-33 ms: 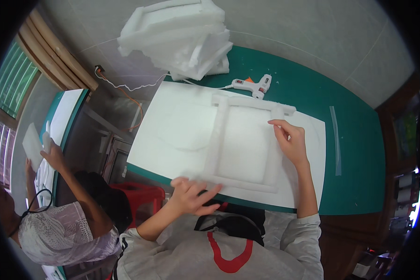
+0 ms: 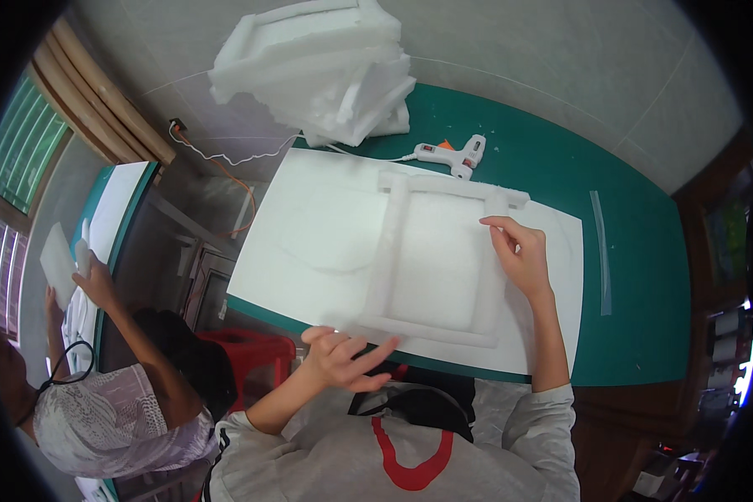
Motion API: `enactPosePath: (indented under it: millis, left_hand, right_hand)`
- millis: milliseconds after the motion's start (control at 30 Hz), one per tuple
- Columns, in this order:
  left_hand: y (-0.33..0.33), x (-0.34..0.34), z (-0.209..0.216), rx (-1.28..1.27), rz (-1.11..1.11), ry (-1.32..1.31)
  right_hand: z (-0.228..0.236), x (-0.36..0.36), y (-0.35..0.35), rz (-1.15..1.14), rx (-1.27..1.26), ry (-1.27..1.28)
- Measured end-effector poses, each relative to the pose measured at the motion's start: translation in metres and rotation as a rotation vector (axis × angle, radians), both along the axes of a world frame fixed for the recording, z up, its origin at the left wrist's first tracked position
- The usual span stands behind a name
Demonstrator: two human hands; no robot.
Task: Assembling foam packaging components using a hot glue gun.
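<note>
A white foam frame (image 2: 382, 272) lies on a large white sheet, its strips set up along the edges of a rectangle of foam. My left hand (image 2: 343, 360) is at the frame's near left corner, fingers spread, with nothing in it. Over the right-hand strip, my right hand (image 2: 523, 259) is curled with its fingers bent onto the foam; the fingertips point left and part of its grip is hidden. A white hot glue gun (image 2: 450, 155) lies behind the frame on a small orange piece.
The white sheet (image 2: 301, 226) covers much of the green table (image 2: 644, 276). Stacked foam pieces (image 2: 326, 75) rise at the back left. A clear strip (image 2: 601, 251) lies on the right. At left, another person (image 2: 117, 410) handles white foam beside a red stool (image 2: 255, 356).
My left hand has shifted very slightly toward me, its fingers a little lower. My right hand, the foam frame and the glue gun stay in place.
</note>
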State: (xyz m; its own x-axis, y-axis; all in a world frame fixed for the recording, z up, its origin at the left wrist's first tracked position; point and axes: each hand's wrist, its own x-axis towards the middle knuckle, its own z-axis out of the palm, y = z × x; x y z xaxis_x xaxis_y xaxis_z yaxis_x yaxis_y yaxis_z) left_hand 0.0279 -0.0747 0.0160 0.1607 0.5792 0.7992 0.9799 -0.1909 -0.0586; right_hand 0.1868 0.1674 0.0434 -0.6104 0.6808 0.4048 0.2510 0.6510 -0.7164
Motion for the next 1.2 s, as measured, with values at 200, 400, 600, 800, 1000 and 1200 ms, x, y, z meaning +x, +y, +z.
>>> enactPosePath:
  millis: [200,400,600,800,1000,1200]
  left_hand:
    - [0.003,0.004,-0.013,-0.008,0.048,0.008]
    - [0.002,0.012,-0.011,-0.102,0.108,-0.011]
    - [0.000,0.013,-0.001,0.032,0.060,-0.026]
    - [0.018,-0.014,0.024,0.073,0.098,-0.263]
    - [0.104,-0.052,0.057,-0.166,0.033,-0.664]
    - [0.140,-0.055,0.020,-0.233,-0.074,-1.382]
  right_hand:
    - [0.000,0.001,0.002,-0.003,-0.004,0.005]
    - [0.000,0.003,0.003,-0.013,-0.021,0.010]
    - [0.009,0.008,-0.005,-0.017,-0.010,0.018]
    - [0.011,0.018,-0.008,-0.119,0.017,0.074]
    - [0.001,0.030,0.006,-0.297,-0.299,0.257]
    - [-0.017,0.043,0.012,-0.307,-0.767,0.559]
